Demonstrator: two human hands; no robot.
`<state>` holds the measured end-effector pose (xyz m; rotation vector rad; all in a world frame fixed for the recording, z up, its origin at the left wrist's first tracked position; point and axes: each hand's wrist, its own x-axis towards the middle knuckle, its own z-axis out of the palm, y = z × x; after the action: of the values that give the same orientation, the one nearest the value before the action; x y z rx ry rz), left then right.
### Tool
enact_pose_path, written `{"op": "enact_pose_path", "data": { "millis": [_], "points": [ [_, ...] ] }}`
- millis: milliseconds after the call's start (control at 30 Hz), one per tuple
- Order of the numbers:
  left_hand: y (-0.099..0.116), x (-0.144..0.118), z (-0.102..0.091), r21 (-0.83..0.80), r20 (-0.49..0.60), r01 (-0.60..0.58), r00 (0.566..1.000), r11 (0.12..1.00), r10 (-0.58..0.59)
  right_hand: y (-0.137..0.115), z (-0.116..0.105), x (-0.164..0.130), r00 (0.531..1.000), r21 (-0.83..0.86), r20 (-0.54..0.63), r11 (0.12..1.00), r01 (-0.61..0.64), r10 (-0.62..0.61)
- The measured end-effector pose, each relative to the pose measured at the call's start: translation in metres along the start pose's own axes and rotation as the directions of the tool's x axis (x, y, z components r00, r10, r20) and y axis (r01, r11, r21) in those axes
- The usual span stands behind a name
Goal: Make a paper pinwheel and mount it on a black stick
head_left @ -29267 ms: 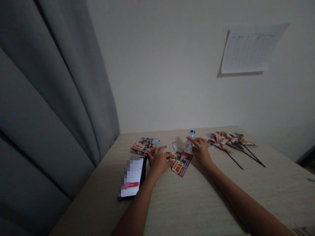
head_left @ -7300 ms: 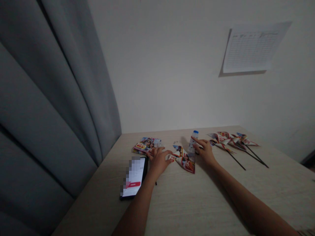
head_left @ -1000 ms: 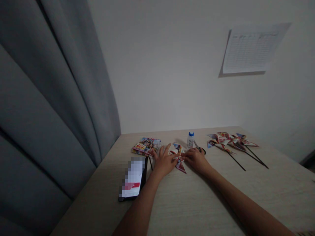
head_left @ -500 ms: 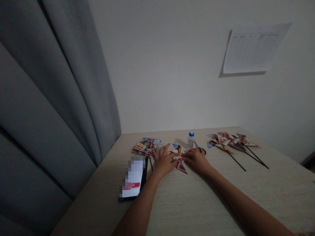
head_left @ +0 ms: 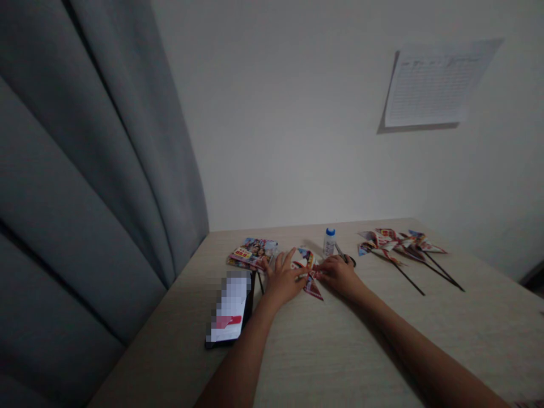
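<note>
**Printed paper pressed flat between two hands**

Wooden table (head_left: pixel 340 351) fills the lower part of the head view, pale and grained, running up to a white wall. Near its far middle, both hands meet over a folded paper (head_left: pixel 309 271), a colourful printed piece with pointed flaps, lying flat on the wood.

The left hand (head_left: pixel 284 279) lies at 9 o'clock of the paper, palm down, fingers spread and loose, their tips resting on its left flaps; it clasps nothing. The right hand (head_left: pixel 339 274) sits at 3 o'clock of the paper, fingers bent, their tips pressing the paper's middle. Whether it pinches a flap I cannot tell.

Just beyond the right hand, at 12 o'clock, stands a bottle (head_left: pixel 328 242) with a blue cap, upright. Scissors (head_left: pixel 345 256) lie just beside it, close to the right knuckles.

At 10 o'clock from the left hand lies a stack of printed sheets (head_left: pixel 252 253). At 7 o'clock of that hand a phone (head_left: pixel 232 307) lies face up, screen lit, with a thin dark stick (head_left: pixel 260 282) between phone and wrist.

Well apart at 2 o'clock, finished pinwheels (head_left: pixel 395 240) lie together, their dark sticks pointing toward the near right edge.

A grey curtain (head_left: pixel 85 170) hangs at the left. A printed sheet (head_left: pixel 433 85) is fixed high on the wall.
</note>
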<state>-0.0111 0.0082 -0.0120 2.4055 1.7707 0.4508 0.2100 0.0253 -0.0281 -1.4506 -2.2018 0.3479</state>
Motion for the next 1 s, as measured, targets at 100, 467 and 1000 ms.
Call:
{"op": "enact_pose_path", "data": {
  "millis": [100, 467, 1000],
  "points": [
    [-0.0009, 0.0004, 0.0000, -0.005, 0.010, -0.002, 1.000, 1.000, 0.002, -0.0022, -0.0020, -0.0006, 1.000, -0.015, -0.001, 1.000, -0.021, 0.021],
    [-0.0012, 0.0009, -0.0008, -0.037, 0.041, 0.024, 0.999, 0.999, -0.023, -0.0043, -0.0040, -0.0011, 0.999, -0.024, 0.011, 0.999, -0.035, 0.035],
    [0.0008, 0.0000, -0.0008, -0.021, -0.006, 0.002, 1.000, 1.000, -0.003, -0.0068, -0.0057, -0.0011, 0.998, -0.031, 0.020, 0.998, -0.051, 0.052]
  ]
}}
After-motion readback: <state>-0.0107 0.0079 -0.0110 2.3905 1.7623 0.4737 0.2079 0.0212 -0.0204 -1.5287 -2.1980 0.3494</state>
